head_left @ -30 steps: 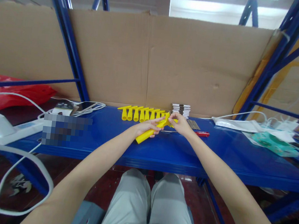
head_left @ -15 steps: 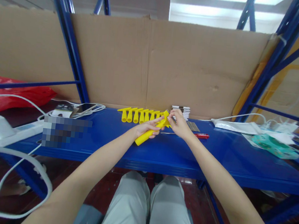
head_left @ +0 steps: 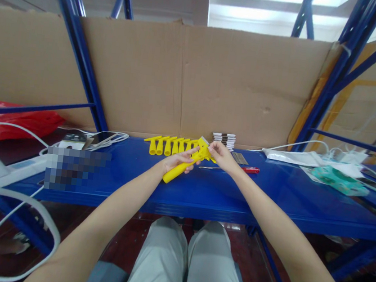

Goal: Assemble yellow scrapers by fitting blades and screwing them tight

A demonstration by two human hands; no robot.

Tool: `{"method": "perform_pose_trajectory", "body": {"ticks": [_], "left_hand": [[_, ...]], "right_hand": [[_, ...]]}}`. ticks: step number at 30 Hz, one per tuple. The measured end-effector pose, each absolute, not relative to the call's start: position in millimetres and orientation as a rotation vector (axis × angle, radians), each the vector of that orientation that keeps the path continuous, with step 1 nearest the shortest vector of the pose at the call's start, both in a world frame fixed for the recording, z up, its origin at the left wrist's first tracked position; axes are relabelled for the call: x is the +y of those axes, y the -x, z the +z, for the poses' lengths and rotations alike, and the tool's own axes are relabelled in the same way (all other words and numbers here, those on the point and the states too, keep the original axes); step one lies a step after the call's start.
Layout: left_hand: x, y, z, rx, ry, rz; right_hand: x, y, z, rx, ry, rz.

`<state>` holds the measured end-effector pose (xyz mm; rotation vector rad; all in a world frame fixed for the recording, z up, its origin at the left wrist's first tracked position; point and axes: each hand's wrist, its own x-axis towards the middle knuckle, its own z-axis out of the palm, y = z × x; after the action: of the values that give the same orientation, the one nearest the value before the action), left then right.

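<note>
My left hand (head_left: 179, 160) is wrapped round the handle of a yellow scraper (head_left: 173, 174), which slants up to the right above the blue shelf. A pale, flat blade-like edge (head_left: 203, 140) shows at the scraper's head. Beside that head, my right hand (head_left: 220, 154) is closed in a pinch; what lies between its fingertips is too small to make out. Several yellow scraper handles (head_left: 167, 147) stand in a row behind my left hand. A screwdriver with a red handle (head_left: 250, 170) lies under and beyond my right hand, its shaft pointing left.
Small white-and-brown packets (head_left: 224, 139) are stacked at the back, with flat grey strips (head_left: 239, 158) near them. On the left are a power strip (head_left: 11, 170), cables and a red bag (head_left: 10, 123). A green packet (head_left: 339, 180) lies right. Cardboard (head_left: 228, 82) walls the back.
The view has shifted slightly. The scraper's head has turned a little, so its pale edge shows more clearly. Both hands stay at the scraper.
</note>
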<state>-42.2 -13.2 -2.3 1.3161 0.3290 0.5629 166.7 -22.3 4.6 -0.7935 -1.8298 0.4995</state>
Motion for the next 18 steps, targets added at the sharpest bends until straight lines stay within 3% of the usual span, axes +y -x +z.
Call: {"method": "perform_pose_trajectory", "body": {"ticks": [18], "left_hand": [[-10.6, 39.5, -6.2, 0.423, -1.412, 0.681]], "right_hand": [[-16.7, -169.2, -4.2, -1.842, 0.797, 0.591]]}}
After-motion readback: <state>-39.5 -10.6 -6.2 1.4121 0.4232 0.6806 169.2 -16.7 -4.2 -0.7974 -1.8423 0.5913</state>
